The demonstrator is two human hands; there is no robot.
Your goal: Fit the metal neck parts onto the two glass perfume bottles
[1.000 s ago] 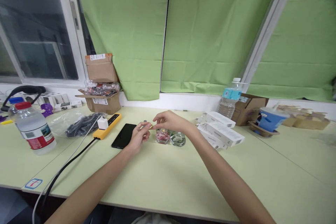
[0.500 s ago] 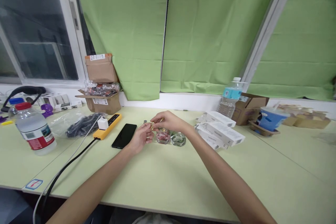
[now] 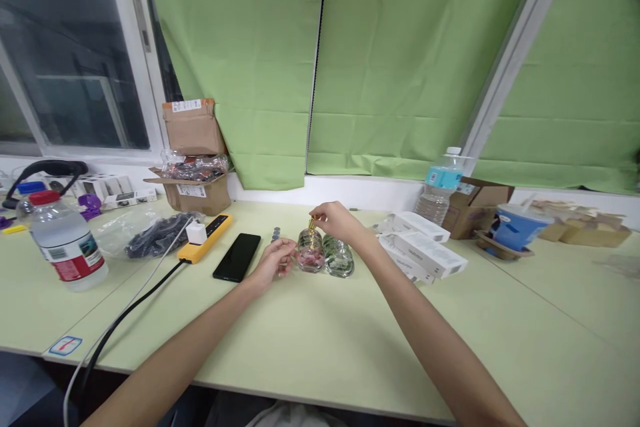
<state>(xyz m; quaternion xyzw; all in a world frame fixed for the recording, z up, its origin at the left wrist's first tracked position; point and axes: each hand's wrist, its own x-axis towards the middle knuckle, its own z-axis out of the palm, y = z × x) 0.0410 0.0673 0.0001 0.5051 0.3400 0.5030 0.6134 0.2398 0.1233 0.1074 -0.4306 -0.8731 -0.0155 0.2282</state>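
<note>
A clear glass jar with pink contents (image 3: 311, 261) stands on the table in front of me. Touching its right side is a second glass jar with green contents (image 3: 340, 261). Above the pink jar, my right hand (image 3: 336, 221) pinches the top of a thin gold-coloured piece (image 3: 312, 230). That piece hangs down at the jar's mouth; its exact kind is too small to make out. My left hand (image 3: 273, 263) is at the pink jar's left side, its fingers loosely bent and holding nothing visible. Whether its fingertips touch the glass I cannot tell. Several small grey discs (image 3: 276, 233) lie just behind it.
Left of my hands lie a black phone (image 3: 237, 257) and a yellow power strip (image 3: 206, 239) with a white plug. White boxes (image 3: 423, 253) are stacked at right, before a water bottle (image 3: 440, 187) and a blue cup (image 3: 517, 227). A red-capped bottle (image 3: 67, 247) stands far left.
My right hand has moved right and away from my left hand, carrying the gold-coloured piece over the pink jar. My left hand has let go of the piece and stays left of the jar.
</note>
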